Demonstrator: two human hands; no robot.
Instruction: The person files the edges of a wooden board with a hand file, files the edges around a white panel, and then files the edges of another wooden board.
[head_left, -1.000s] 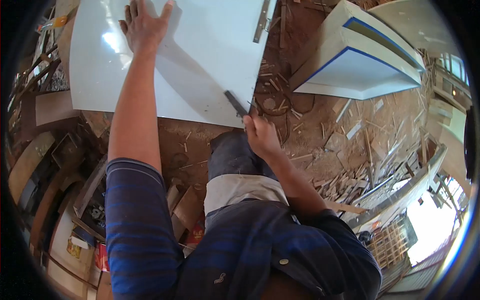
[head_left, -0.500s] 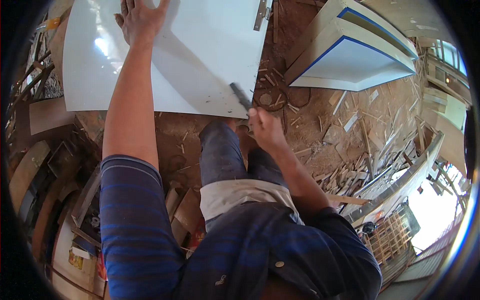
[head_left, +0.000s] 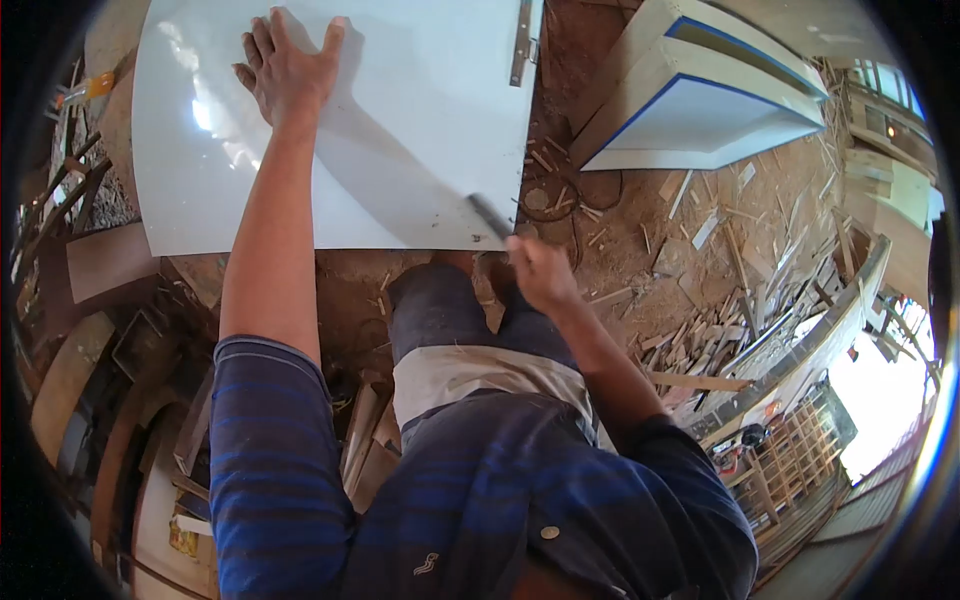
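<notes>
My left hand (head_left: 291, 72) lies palm down on a glossy white panel (head_left: 420, 110), fingers spread. Close to the panel's near right corner, my right hand (head_left: 543, 272) is wrapped round a dark, bar-shaped tool (head_left: 489, 217). Blur hides the tool's exact kind; its free end points up and left over the panel. Small dark bits (head_left: 476, 238) lie on the white surface by that corner. A metal hinge (head_left: 521, 45) is fixed along the panel's right edge.
White box-like pieces with blue edging (head_left: 700, 115) stand on the dirt floor at right. Wood offcuts (head_left: 690, 350) are heaped beyond my right arm. Curved wooden pieces (head_left: 65, 380) are stacked at left. A dark cable (head_left: 575, 215) curls beside the panel.
My left hand and the panel appear slightly lower in view. The right hand, with the dark tool, has shifted slightly down and right, staying near the panel's corner.
</notes>
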